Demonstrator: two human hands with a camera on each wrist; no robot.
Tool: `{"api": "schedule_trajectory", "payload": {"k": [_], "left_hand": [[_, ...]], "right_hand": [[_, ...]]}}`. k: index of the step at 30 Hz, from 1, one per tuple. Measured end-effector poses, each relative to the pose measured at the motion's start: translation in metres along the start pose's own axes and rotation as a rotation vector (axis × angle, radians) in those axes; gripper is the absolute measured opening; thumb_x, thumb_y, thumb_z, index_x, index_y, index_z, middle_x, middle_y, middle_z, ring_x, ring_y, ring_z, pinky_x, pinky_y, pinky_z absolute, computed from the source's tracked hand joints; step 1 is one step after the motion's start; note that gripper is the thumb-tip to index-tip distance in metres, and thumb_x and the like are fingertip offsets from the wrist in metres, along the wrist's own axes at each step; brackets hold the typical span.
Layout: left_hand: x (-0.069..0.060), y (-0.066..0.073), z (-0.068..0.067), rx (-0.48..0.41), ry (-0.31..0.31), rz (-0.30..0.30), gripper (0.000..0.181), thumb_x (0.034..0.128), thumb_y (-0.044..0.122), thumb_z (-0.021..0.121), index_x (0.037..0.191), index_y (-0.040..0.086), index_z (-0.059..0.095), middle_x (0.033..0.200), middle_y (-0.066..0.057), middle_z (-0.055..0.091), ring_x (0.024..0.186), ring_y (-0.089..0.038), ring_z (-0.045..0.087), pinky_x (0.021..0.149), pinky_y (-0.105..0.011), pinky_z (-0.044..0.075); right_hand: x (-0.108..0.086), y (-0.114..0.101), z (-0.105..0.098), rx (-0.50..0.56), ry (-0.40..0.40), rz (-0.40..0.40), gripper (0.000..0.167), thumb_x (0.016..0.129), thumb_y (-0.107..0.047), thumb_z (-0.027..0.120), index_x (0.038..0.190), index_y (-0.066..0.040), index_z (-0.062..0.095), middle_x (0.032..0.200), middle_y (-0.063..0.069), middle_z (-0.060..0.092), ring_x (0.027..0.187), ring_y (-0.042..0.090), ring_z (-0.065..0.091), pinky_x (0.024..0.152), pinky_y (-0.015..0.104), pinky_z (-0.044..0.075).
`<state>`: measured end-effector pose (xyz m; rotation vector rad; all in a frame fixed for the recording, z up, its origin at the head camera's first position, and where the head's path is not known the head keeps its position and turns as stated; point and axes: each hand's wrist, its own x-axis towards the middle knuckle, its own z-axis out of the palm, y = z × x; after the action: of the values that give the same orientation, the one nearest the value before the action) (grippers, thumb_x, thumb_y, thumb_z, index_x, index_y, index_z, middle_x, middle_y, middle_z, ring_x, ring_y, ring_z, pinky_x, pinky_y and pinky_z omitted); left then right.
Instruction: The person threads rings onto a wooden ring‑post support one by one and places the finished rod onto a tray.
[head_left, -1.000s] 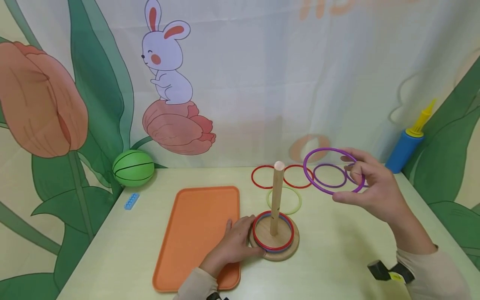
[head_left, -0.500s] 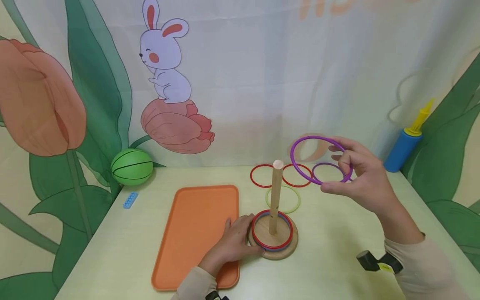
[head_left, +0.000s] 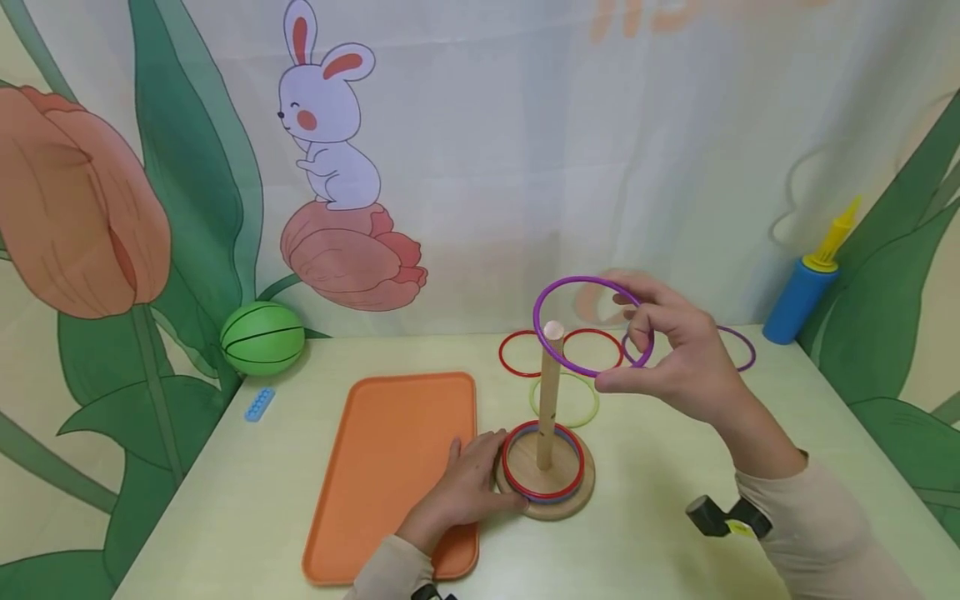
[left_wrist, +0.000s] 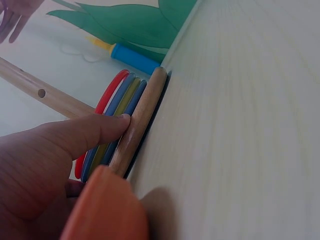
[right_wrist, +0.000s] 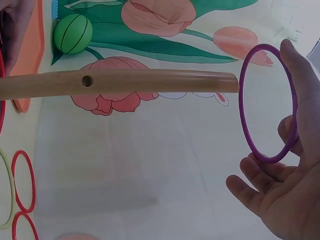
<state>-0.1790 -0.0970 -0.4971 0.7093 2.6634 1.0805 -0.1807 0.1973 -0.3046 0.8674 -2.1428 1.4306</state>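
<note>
My right hand (head_left: pixel 678 354) pinches a purple ring (head_left: pixel 537 312) between thumb and fingers. In the right wrist view, the ring (right_wrist: pixel 242 102) stands at the tip of the wooden post (right_wrist: pixel 160 81), just off its end. The post rises from the round base of a wooden ring-toss stand (head_left: pixel 588 483). Around the post's foot lie stacked rings, a red ring (left_wrist: pixel 107 95) on top with blue and olive ones below. My left hand (head_left: pixel 465 487) holds the base's left side; its thumb (left_wrist: pixel 107 127) lies against the lower rings and base edge. Some left fingers are hidden.
An orange tray (head_left: pixel 397 450) lies left of the stand, partly under my left forearm. Behind the stand are red rings (head_left: pixel 592 331), a light green ring (head_left: pixel 596 408) and purple rings (head_left: pixel 750 350). A green ball (head_left: pixel 262 337), blue brick (head_left: pixel 259 405) and blue pump (head_left: pixel 798 300) sit farther out.
My right hand has carried the purple ring leftward, from right of the post to the post's top. My left hand has stayed on the base.
</note>
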Motion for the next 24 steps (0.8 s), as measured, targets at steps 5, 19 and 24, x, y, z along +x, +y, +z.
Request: {"api": "schedule_trajectory", "payload": {"k": [5, 19, 24], "left_hand": [[0.0, -0.001, 0.0, 0.001, 0.0, -0.004, 0.101, 0.0793, 0.036, 0.089, 0.158, -0.003, 0.04, 0.159, -0.019, 0.047, 0.155, -0.035, 0.032, 0.124, -0.069, -0.001], [0.001, 0.0, 0.001, 0.012, 0.001, -0.01, 0.1, 0.0792, 0.036, 0.09, 0.158, -0.003, 0.041, 0.158, -0.02, 0.048, 0.153, -0.035, 0.034, 0.124, -0.069, 0.0], [0.001, 0.0, 0.001, 0.012, 0.005, -0.012, 0.101, 0.0794, 0.036, 0.09, 0.158, -0.003, 0.041, 0.159, -0.02, 0.048, 0.154, -0.035, 0.034, 0.124, -0.069, -0.001]], "right_hand": [[-0.003, 0.005, 0.009, 0.0, -0.006, -0.016, 0.057, 0.059, 0.008, 0.099, 0.07, -0.011, 0.047, 0.144, 0.006, 0.062, 0.129, 0.019, 0.059, 0.104, 0.027, 0.051], [-0.02, 0.013, 0.024, -0.1, -0.027, 0.007, 0.059, 0.058, -0.014, 0.106, 0.07, -0.02, 0.049, 0.148, 0.004, 0.062, 0.129, 0.018, 0.06, 0.081, 0.024, 0.044], [-0.026, 0.017, 0.028, -0.111, -0.041, 0.022, 0.06, 0.059, -0.018, 0.106, 0.07, -0.022, 0.047, 0.15, 0.005, 0.061, 0.132, 0.027, 0.06, 0.084, 0.023, 0.045]]}}
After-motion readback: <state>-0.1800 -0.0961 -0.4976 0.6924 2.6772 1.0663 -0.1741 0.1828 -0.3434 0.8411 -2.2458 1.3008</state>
